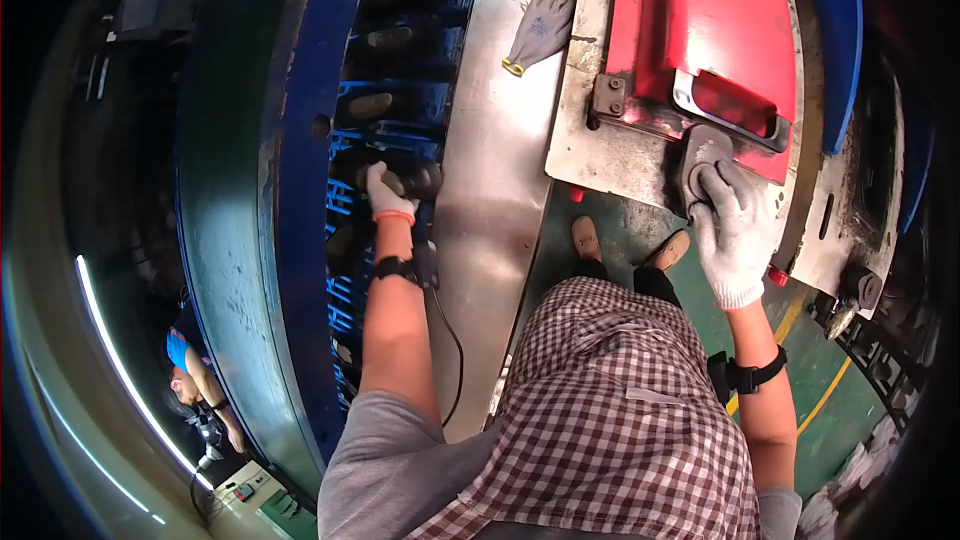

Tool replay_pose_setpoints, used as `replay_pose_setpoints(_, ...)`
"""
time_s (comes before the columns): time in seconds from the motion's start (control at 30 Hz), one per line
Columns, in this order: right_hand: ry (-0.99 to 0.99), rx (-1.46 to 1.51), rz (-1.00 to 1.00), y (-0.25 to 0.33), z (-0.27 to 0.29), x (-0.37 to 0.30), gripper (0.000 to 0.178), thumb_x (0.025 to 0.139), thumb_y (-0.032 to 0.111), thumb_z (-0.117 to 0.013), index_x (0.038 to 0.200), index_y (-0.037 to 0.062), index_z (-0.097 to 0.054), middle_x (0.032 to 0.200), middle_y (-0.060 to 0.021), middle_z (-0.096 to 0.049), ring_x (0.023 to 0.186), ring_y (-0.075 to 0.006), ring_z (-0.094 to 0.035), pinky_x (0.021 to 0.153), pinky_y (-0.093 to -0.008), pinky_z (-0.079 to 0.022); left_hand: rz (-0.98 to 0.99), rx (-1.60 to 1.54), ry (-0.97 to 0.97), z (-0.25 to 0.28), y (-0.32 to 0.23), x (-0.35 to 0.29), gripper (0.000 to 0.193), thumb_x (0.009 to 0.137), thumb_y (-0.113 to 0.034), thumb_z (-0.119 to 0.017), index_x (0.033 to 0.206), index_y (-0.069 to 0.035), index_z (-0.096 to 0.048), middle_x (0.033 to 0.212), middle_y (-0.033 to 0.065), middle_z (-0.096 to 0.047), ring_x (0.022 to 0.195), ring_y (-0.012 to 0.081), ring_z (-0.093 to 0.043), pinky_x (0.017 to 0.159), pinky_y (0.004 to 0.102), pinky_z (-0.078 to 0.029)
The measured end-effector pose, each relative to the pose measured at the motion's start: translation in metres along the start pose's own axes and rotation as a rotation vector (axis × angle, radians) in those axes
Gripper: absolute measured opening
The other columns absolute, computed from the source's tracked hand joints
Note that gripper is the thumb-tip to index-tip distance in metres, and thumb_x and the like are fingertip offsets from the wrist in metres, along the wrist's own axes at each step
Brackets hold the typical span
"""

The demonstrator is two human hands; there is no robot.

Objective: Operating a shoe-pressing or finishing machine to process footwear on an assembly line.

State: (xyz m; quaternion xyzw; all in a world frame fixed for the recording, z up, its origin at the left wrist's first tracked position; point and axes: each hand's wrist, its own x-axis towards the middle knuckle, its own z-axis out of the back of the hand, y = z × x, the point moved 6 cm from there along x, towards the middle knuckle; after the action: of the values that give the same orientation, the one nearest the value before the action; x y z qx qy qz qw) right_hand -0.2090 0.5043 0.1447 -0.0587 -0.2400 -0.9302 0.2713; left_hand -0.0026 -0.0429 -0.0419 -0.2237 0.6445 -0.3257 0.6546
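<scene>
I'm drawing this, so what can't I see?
In the head view:
Dark item at the left grip: partly covered by it and shadow.
Part of the grey piece: behind the right grip.
Red cover: far end cut off by top edge.
Other person: too small for detail.

A dark shoe in a blue rack is touched by the left hand while a grey shoe-shaped piece is held by the right hand

Head-worn fisheye faces steeply down at close range, over the apron, toward left hand and right hand.
</scene>
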Motion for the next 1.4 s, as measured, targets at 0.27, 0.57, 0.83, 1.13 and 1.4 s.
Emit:
replay_pose_setpoints(0.27,0.019,-0.016,-0.023,0.009,-0.007,0.009,0.049,0.079,0.006,-0.078,0.127,0.012,-0.07,0.135,-0.0133,-0.066,0.126,-0.0363,-0.061,0.109,-0.047,-0.048,-0.109,0.129,-0.098,0.0,-0.055,0.086,0.066,0.09,-0.066,-0.064,0.136,-0.019,-0.06,0.144,0.01,-0.058,0.134,0.0359,-0.052,0.112,0.063,-0.035)
replay_pose_setpoints(0.57,0.048,-0.044,-0.019,0.009,-0.001,0.006,0.045,0.085,0.004,-0.073,0.13,0.009,-0.069,0.14,-0.017,-0.063,0.13,-0.0375,-0.059,0.112,-0.046,-0.047,-0.352,-0.181,-0.576,0.129,-0.007,0.002,0.065,0.091,-0.05,-0.074,0.137,-0.005,-0.064,0.141,0.0169,-0.066,0.125,0.0327,-0.064,0.109,0.0469,-0.05)
replay_pose_setpoints(0.83,0.026,-0.015,-0.025,0.008,-0.006,0.01,0.042,0.084,0.004,-0.075,0.126,0.0083,-0.071,0.135,-0.0177,-0.066,0.126,-0.0372,-0.063,0.11,-0.0468,-0.049,0.075,-0.346,-0.232,0.164,-0.053,0.07,0.049,0.092,-0.058,-0.056,0.118,-0.02,-0.074,0.128,0.006,-0.073,0.133,0.0347,-0.059,0.119,0.071,-0.021)
replay_pose_setpoints(1.13,-0.01,-0.045,-0.032,0.012,-0.006,0.008,0.041,0.082,0.011,-0.078,0.122,0.0145,-0.073,0.131,-0.0127,-0.067,0.12,-0.0335,-0.064,0.105,-0.0443,-0.05,0.106,-0.575,-0.008,0.158,-0.009,-0.042,0.055,0.083,-0.042,-0.067,0.129,-0.012,-0.067,0.136,0.0123,-0.065,0.132,0.0386,-0.055,0.112,0.0704,-0.035)
replay_pose_setpoints(1.4,-0.049,0.096,0.122,0.014,0.007,0.012,0.035,0.082,0.011,-0.077,0.117,0.0114,-0.073,0.123,-0.0098,-0.07,0.114,-0.0319,-0.065,0.102,-0.0474,-0.05,0.188,-0.336,0.915,0.029,0.047,-0.232,0.108,0.074,-0.026,-0.083,0.164,-0.005,-0.028,0.157,0.0278,-0.044,0.141,0.0537,-0.045,0.121,0.0722,-0.028)
